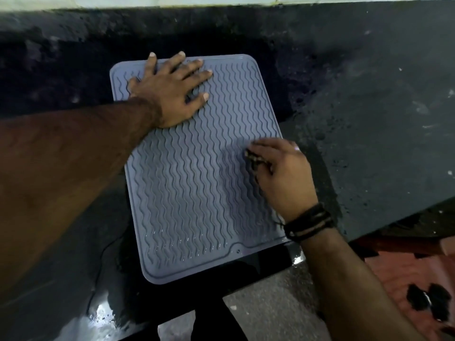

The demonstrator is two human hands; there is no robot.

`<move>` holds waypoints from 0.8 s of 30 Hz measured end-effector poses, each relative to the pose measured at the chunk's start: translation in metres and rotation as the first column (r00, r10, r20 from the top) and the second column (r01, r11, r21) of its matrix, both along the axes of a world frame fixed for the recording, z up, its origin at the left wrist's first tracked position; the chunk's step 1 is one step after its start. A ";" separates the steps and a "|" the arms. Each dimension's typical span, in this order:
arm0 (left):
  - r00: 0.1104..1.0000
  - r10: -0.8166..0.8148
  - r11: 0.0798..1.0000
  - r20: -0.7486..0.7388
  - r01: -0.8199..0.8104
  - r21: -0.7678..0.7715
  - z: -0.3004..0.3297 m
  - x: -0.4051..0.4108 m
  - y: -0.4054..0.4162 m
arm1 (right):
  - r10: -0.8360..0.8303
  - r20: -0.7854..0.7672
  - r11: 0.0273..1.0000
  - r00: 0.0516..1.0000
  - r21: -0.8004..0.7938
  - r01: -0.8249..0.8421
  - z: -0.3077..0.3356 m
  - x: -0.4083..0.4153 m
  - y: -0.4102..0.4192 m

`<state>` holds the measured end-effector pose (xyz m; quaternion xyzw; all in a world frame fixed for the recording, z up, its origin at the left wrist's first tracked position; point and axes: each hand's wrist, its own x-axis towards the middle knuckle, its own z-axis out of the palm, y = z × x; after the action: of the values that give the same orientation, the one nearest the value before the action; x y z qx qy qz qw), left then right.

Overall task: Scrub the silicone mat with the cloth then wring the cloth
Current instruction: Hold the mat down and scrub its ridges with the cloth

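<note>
A grey silicone mat with wavy ridges lies on the dark counter, its near end reaching the counter's front edge. My left hand presses flat on the mat's far left corner, fingers spread. My right hand is at the mat's right edge, curled around a small dark cloth. Only a bit of the cloth shows beside the fingers, and it is blurred. Dark bands circle my right wrist.
The dark stone counter is wet, with droplets and puddles around the mat. A pale wall runs along its far side. Past the front edge at the lower right is a reddish floor with dark objects on it.
</note>
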<state>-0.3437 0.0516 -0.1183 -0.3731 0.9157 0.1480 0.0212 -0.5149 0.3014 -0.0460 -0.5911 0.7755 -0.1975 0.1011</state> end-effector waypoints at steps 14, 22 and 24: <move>1.000 -0.003 1.000 0.000 0.003 0.020 0.004 -0.001 0.001 | 0.003 -0.008 1.000 1.000 0.008 -0.003 -0.002 0.001 0.038; 1.000 -0.002 1.000 -0.015 0.003 0.028 0.002 0.002 -0.001 | 0.053 -0.019 0.996 0.998 0.075 -0.051 -0.005 0.003 0.034; 1.000 -0.008 1.000 -0.023 0.008 0.024 0.001 0.003 -0.001 | 0.027 0.006 0.996 1.000 0.084 -0.027 -0.002 0.005 0.059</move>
<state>-0.3410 0.0503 -0.1174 -0.3674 0.9155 0.1630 0.0159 -0.5097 0.3603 -0.0484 -0.5962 0.7748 -0.1650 0.1303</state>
